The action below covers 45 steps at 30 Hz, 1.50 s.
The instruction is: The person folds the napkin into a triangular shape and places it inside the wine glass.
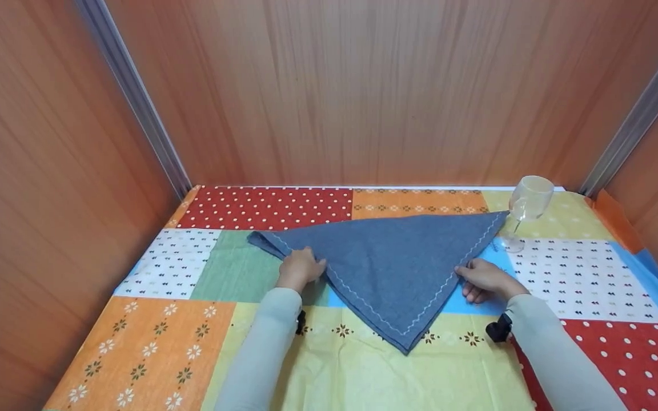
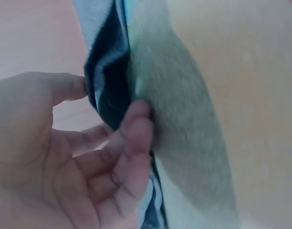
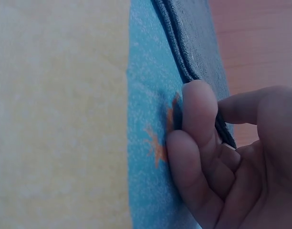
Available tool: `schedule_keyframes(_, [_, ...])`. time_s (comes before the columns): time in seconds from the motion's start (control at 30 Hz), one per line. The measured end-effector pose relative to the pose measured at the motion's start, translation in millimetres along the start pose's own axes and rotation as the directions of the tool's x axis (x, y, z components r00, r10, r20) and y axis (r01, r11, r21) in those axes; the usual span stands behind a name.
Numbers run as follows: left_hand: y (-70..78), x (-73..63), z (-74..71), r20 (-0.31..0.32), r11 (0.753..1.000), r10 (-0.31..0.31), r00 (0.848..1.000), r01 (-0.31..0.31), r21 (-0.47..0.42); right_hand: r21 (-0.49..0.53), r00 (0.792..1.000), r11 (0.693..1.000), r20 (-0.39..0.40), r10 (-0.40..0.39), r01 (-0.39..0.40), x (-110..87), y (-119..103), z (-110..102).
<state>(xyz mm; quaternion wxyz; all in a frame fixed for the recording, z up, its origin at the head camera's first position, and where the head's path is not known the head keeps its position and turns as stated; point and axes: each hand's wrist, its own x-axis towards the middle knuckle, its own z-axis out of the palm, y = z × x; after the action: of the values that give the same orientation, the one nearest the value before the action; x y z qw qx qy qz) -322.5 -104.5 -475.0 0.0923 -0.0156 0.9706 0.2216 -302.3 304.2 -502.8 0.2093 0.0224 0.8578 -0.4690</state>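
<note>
A grey-blue cloth napkin [image 1: 397, 262] with pale zigzag stitching lies folded into a triangle, one corner towards me. On its left slanting edge my left hand [image 1: 300, 269] pinches the layers. In the left wrist view the thumb and fingers [image 2: 136, 129] lie on opposite sides of a curled fold of the napkin [image 2: 108, 71]. My right hand [image 1: 484, 278] pinches the right slanting edge between thumb and index finger, seen closer in the right wrist view with the doubled hem [image 3: 177, 43]. The napkin's left corner is folded over itself.
A clear stemmed wine glass [image 1: 532, 197] stands at the back right, close by the napkin's right corner. A patchwork-patterned tablecloth [image 1: 152, 342] covers the table. Wood-look panels [image 1: 363, 91] enclose the back and both sides.
</note>
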Motion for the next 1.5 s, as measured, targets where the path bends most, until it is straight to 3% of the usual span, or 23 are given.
schedule_keyframes(0.13, [0.7,3.1,1.3,-0.044,0.997,0.026,0.999,-0.029,-0.07,-0.006,1.0,1.0,-0.006,0.002,-0.002,1.5,2,0])
schedule_keyframes(0.33, [-1.8,8.0,3.0,-0.097,0.997,0.057,0.994,-0.062,-0.054,-0.016,1.0,1.0,-0.014,-0.018,0.018,1.2,3,1])
schedule_keyframes(0.63, [-10.2,20.2,5.7,-0.106,0.999,0.019,0.994,-0.024,-0.047,-0.007,0.997,0.998,0.051,-0.055,0.056,-0.3,5,5])
schedule_keyframes(0.87, [-14.4,26.8,6.9,-0.13,0.998,0.004,0.991,-0.012,-0.057,-0.009,0.998,0.999,0.059,-0.038,0.039,-3.4,1,11])
schedule_keyframes(1.17, [-17.0,23.3,5.4,-0.15,1.0,0.021,0.988,-0.023,-0.013,-0.018,0.997,0.999,0.064,-0.037,0.038,-4.3,-1,9])
schedule_keyframes(1.37, [-14.9,17.8,6.4,-0.186,0.989,0.07,0.98,-0.045,0.138,-0.005,0.996,0.999,0.073,-0.04,0.041,-3.5,0,8])
schedule_keyframes(1.5, [-9.4,12.8,7.3,-0.122,0.952,0.187,0.975,-0.149,0.268,0.001,0.997,0.999,0.071,-0.039,0.039,-4.5,0,9])
